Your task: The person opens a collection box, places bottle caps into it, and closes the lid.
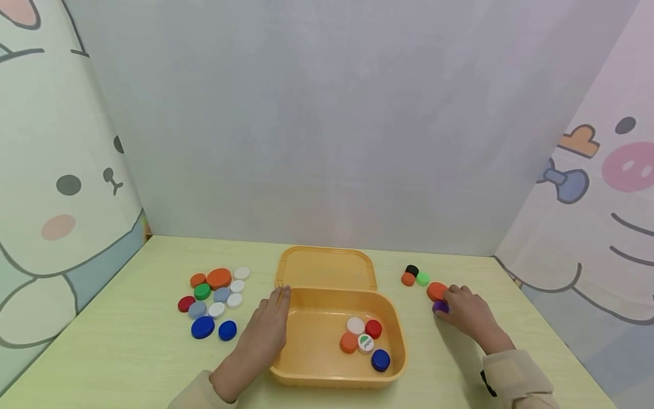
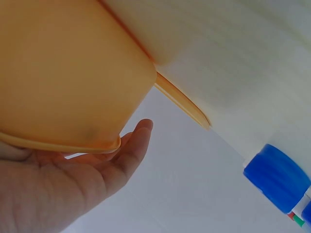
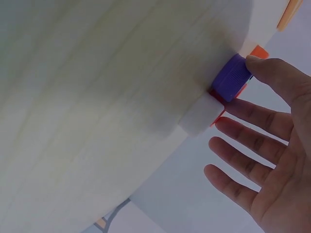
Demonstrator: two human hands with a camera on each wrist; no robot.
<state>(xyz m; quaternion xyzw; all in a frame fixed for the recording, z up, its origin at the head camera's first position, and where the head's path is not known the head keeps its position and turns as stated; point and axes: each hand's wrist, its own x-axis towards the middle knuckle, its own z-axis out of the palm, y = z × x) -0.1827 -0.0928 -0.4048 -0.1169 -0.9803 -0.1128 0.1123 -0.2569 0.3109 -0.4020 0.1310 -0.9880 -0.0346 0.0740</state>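
My left hand [image 1: 263, 326] rests along the left rim of a yellow-orange plastic box [image 1: 306, 363], fingers nearly straight; the left wrist view shows it against the box's outer wall [image 2: 63, 73]. Several bottle caps lie inside the box: white [image 1: 356, 325], red [image 1: 373, 329], orange [image 1: 349, 342], printed white [image 1: 365, 343] and blue [image 1: 380, 360]. On the right, my right hand [image 1: 470, 315] pinches a purple bottle cap [image 3: 232, 77] between thumb and index finger, low at the table. Beside it are an orange cap [image 1: 436, 291] and a white cap [image 3: 201, 115], which the hand hides from the head view.
The box's lid [image 1: 327, 268] lies behind it. Several caps are grouped at left, among them a large orange one [image 1: 219, 278], a green one [image 1: 202, 291] and a blue one [image 1: 202, 327]. Black [image 1: 411, 270], orange [image 1: 407, 279] and light green [image 1: 423, 279] caps sit at back right.
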